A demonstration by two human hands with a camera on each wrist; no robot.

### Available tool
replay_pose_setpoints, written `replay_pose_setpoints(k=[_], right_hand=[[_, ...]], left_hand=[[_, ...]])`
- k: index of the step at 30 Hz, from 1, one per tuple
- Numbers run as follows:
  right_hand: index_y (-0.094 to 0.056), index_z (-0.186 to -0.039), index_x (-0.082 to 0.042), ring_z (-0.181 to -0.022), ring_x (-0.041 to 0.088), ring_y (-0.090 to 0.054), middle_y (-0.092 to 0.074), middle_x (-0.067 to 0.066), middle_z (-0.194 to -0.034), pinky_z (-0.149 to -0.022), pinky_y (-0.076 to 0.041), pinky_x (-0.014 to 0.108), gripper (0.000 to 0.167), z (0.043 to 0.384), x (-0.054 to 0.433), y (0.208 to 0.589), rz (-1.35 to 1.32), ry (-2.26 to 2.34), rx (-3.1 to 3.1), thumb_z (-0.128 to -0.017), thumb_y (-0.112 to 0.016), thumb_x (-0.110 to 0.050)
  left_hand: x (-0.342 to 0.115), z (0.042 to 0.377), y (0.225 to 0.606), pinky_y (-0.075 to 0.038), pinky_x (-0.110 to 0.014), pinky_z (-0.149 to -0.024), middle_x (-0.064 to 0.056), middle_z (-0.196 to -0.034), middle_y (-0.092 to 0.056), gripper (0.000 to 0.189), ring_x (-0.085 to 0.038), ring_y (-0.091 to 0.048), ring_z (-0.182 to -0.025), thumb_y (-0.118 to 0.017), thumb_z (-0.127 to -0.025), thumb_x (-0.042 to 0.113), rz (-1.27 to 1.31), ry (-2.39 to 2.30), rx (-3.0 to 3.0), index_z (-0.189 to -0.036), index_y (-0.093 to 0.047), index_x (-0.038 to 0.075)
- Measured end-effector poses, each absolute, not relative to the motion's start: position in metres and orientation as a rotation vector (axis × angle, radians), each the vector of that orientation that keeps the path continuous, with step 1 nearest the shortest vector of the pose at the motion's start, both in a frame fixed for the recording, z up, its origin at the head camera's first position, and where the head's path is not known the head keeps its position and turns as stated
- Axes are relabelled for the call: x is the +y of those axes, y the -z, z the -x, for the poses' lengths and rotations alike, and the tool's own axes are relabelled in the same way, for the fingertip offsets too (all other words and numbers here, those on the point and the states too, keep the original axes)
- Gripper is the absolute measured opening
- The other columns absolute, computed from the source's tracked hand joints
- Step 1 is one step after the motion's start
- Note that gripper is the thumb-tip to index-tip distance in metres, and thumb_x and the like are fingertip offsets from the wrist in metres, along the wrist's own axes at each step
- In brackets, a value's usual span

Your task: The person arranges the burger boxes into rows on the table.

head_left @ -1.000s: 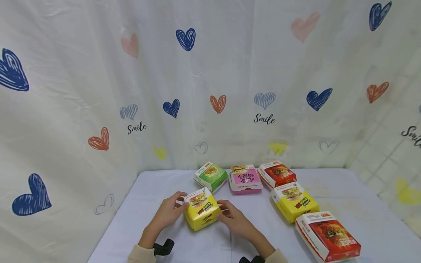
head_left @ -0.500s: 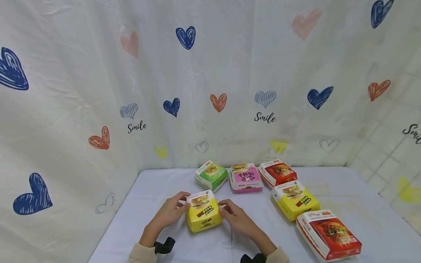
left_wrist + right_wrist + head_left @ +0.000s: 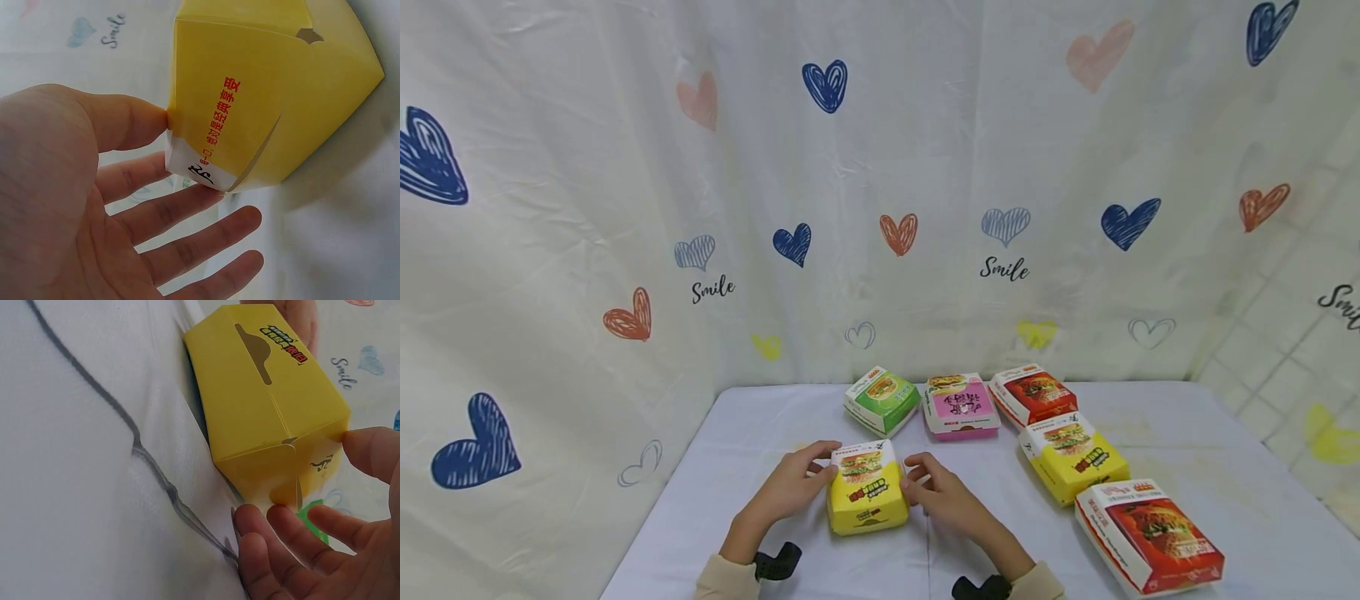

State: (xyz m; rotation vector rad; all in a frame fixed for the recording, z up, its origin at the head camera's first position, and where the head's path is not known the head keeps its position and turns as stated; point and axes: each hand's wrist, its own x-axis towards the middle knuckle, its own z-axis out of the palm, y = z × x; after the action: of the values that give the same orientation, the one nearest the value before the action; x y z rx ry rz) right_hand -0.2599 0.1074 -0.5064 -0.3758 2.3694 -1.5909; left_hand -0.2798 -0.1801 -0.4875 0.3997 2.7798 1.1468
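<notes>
A yellow burger box (image 3: pixel 868 489) with a white-edged lid stands on the white-covered table between both hands. My left hand (image 3: pixel 799 483) is at its left side. In the left wrist view the thumb (image 3: pixel 134 122) touches the box edge, and the fingers stretch out straight, one or two tips at the box's far edge. My right hand (image 3: pixel 946 493) is at the right side. The right wrist view shows its thumb (image 3: pixel 373 450) touching an upper edge of the box (image 3: pixel 269 394), with relaxed, slightly bent fingers close by its end face.
Behind the box lie a green burger box (image 3: pixel 882 401) and a pink one (image 3: pixel 962 407). Down the right side run a red box (image 3: pixel 1033 394), another yellow box (image 3: pixel 1072 457) and a larger red box (image 3: pixel 1150 535). A heart-print curtain (image 3: pixel 880 167) hangs behind the table.
The yellow box between the hands has turned to sit straighter and shifted slightly nearer the person. Both hands have stayed at its sides. The other boxes have not moved.
</notes>
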Motion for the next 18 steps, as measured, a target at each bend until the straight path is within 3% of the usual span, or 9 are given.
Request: replay_pose_setpoints(k=[11,18], right_hand=[[-0.044,-0.146,-0.009,-0.099,0.020,-0.060,-0.049,0.020,-0.148,-0.076,-0.055,0.035,0.062,0.2562,0.1043,0.5009,0.336,1.594,2.367,-0.098,-0.067,-0.039],[-0.040,-0.152,-0.011,-0.102,0.019,-0.061,-0.043,0.020,-0.156,-0.079,-0.056,0.037,0.071,0.2552,0.1047,0.5002,0.327,1.588,2.363,-0.095,-0.071,-0.040]], left_hand=[[-0.1764,0.2781,0.4872,-0.057,-0.045,-0.088,-0.013,-0.146,-0.058,0.048,-0.027,-0.063,-0.116,-0.059,-0.104,0.031,-0.418,-1.199,2.745,-0.150,-0.050,0.019],[-0.1745,0.2806,0.4872,-0.057,-0.041,-0.087,-0.010,-0.139,-0.061,0.042,-0.023,-0.064,-0.111,-0.062,-0.102,0.029,-0.428,-1.270,2.745,-0.141,-0.054,0.017]])
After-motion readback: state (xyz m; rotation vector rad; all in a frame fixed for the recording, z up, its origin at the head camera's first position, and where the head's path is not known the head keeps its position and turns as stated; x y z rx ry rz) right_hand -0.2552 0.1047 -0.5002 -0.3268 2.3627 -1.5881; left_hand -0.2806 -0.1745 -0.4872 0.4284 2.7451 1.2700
